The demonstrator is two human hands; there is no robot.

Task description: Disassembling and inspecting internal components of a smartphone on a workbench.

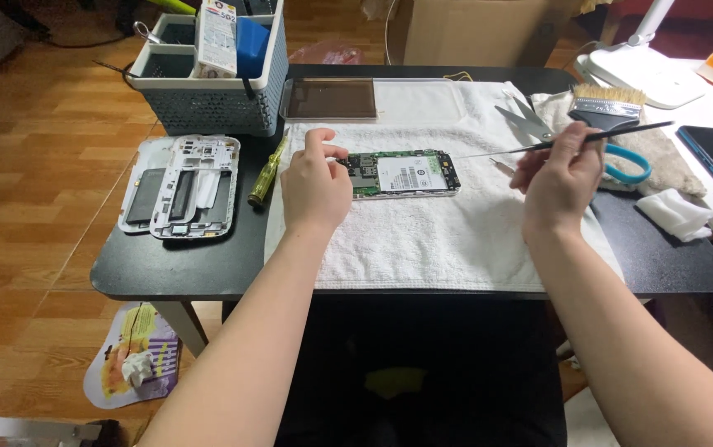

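We see an opened phone [404,174] lying flat on a white towel [423,240] spread over a dark table [207,269], its circuit board and a white label facing up. Our left hand [315,186] rests on the towel at the phone's left end, fingers curled, with the fingertips [333,154] touching that end; it steadies the phone rather than gripping it. Our right hand [559,178] is raised to the right of the phone, fingers pinched closed around a thin black tool [613,132] held like a pen; a fine metal tip runs left from the hand and ends just above the phone's upper right corner, though we cannot tell whether it touches. Behind the right hand lie scissors [539,124] with blue handles and a flat brush [609,103] on a grey cloth [671,153]. A yellow-handled screwdriver [267,174] lies just left of the towel, and further left sit the white phone frame [197,186] and a back cover [143,194]. A grey basket [207,99] of supplies stands at the table's back left, and a crumpled white wipe [675,213] lies at the right.
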